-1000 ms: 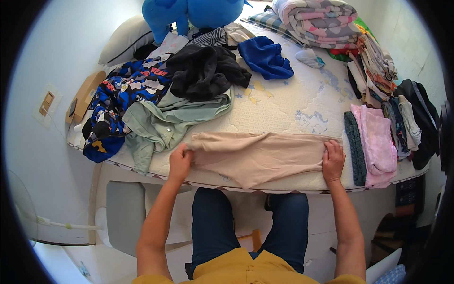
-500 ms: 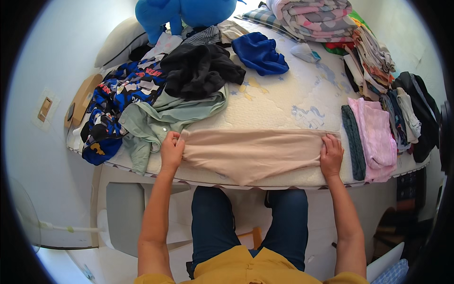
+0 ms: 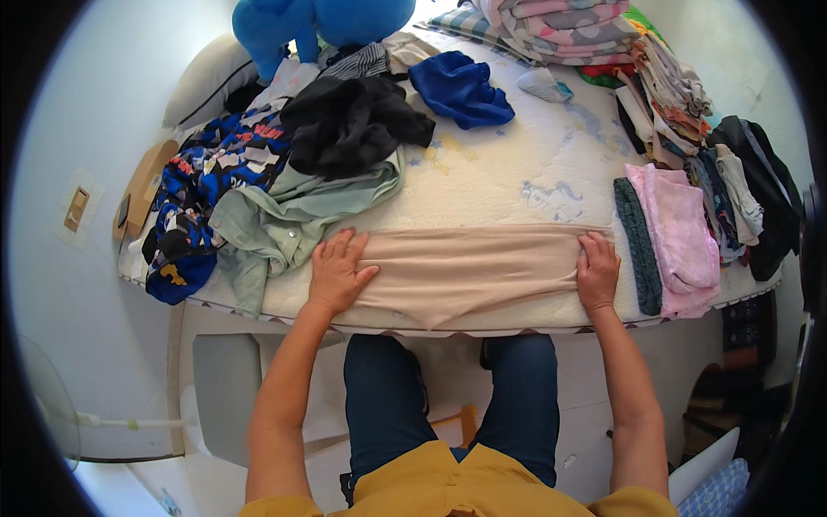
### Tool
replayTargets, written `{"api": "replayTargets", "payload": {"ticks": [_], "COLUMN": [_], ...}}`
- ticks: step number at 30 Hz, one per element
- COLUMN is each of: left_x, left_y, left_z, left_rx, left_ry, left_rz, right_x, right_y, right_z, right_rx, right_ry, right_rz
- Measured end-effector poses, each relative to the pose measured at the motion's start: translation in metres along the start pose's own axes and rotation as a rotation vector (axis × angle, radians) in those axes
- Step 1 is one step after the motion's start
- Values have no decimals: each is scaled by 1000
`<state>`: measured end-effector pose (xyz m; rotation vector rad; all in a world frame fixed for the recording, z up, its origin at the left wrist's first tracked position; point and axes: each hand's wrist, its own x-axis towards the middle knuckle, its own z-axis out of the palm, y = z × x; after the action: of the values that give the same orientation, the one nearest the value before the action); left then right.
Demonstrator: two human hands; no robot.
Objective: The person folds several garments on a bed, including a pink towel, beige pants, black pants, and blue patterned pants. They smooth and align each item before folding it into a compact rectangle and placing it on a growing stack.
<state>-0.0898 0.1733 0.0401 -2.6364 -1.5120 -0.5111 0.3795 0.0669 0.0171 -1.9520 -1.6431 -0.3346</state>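
Note:
A pair of beige pants (image 3: 469, 267), folded lengthwise, lies stretched sideways along the mattress's near edge, with a pointed part toward me. My left hand (image 3: 338, 269) rests flat on their left end, fingers spread. At the opposite end my right hand (image 3: 597, 271) has its fingers bent over the cloth, gripping the end. A light green shirt (image 3: 280, 220) lies crumpled just beyond my left hand. Right of my right hand are a dark green folded garment (image 3: 637, 246) and a pink folded garment (image 3: 676, 237).
A black garment (image 3: 353, 125), a blue patterned garment (image 3: 228, 155) and a blue cloth (image 3: 463, 89) lie loose on the mattress (image 3: 482, 185). A small sock (image 3: 544, 85) is farther back. Folded clothes (image 3: 732, 194) line the right side. A rolled quilt (image 3: 560, 30) and blue plush toy (image 3: 362, 19) stand behind.
My left hand has let go of the pants' left end, moved right and flattened on the cloth. The cloth looks smoother. My right hand keeps to its end.

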Motion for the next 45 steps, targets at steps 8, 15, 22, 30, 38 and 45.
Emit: {"api": "replayTargets", "payload": {"ticks": [8, 15, 22, 30, 38, 45], "left_x": [-15, -27, -11, 65, 190, 188], "left_y": [-5, -32, -59, 35, 242, 299], "left_z": [-5, 19, -8, -100, -65, 16], "left_rx": [-268, -557, -1363, -1785, -1721, -1205], "left_ry": [320, 155, -58, -74, -290, -255], "left_rz": [-325, -731, -1044, -751, -293, -182], "right_x": [-3, -22, -56, -105, -103, -110], "right_y": [4, -27, -158, -155, -152, -135], "right_z": [1, -36, -18, -16, -10, -18], "right_rx": [28, 149, 247, 227, 423, 398], "right_ry": [80, 273, -70, -17, 77, 11], "right_rz": [8, -166, -329, -333, -222, -91]}}
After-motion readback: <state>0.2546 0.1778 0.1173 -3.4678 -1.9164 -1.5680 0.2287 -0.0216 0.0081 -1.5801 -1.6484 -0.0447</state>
